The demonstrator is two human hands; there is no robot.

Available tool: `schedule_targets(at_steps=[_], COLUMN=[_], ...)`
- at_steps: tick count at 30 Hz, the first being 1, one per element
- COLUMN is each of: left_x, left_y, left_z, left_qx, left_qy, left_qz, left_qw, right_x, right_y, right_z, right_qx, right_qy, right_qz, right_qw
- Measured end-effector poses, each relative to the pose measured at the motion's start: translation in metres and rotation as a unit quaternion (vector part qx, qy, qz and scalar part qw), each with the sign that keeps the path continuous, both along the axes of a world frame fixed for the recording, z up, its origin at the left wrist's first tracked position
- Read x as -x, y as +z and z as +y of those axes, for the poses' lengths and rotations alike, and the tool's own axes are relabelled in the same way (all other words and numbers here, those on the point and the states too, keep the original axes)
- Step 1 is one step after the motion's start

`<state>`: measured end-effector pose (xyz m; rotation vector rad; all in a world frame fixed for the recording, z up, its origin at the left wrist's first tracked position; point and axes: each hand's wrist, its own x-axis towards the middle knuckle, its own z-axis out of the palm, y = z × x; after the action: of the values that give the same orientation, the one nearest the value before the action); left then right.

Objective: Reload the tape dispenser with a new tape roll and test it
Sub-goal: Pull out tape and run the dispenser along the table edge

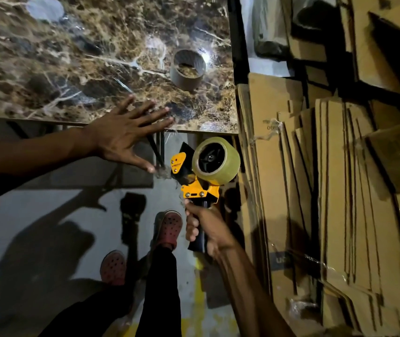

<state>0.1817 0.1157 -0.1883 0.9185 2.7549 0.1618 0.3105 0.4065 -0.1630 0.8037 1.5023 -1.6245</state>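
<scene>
My right hand (205, 227) grips the dark handle of a yellow and black tape dispenser (197, 183), held below the table's front edge. A full roll of clear tape (220, 164) sits on its hub. A short strip of clear tape (162, 172) runs from the dispenser's front toward my left thumb. My left hand (126, 135) is spread flat with fingers apart, fingertips over the front edge of the marble-patterned table (72, 69). An empty brown cardboard tape core (188, 69) stands on the table near its right side.
Flattened cardboard boxes (327, 190) are stacked on edge along the right. My legs and red clogs (168, 229) stand on the grey floor below. A pale round blurred patch (45, 8) shows at the table's far left.
</scene>
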Motion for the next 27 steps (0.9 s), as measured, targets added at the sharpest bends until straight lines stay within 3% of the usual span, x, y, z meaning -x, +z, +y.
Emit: schedule_targets(at_steps=[10, 16, 27], left_x=[-0.005, -0.011, -0.011], left_y=[-0.001, 0.002, 0.008], left_z=[-0.011, -0.053, -0.039], left_qx=[-0.01, -0.009, -0.001], left_qy=[0.053, 0.109, 0.107], left_qz=[-0.003, -0.018, -0.05], left_qw=[0.999, 0.994, 0.993], right_x=[0.009, 0.036, 0.013], right_y=[0.048, 0.071, 0.063], right_z=[0.007, -0.003, 0.021], right_qx=[0.115, 0.093, 0.059], right_qy=[0.006, 0.093, 0.053], right_qz=[0.03, 0.062, 0.001], right_qw=[0.993, 0.989, 0.997])
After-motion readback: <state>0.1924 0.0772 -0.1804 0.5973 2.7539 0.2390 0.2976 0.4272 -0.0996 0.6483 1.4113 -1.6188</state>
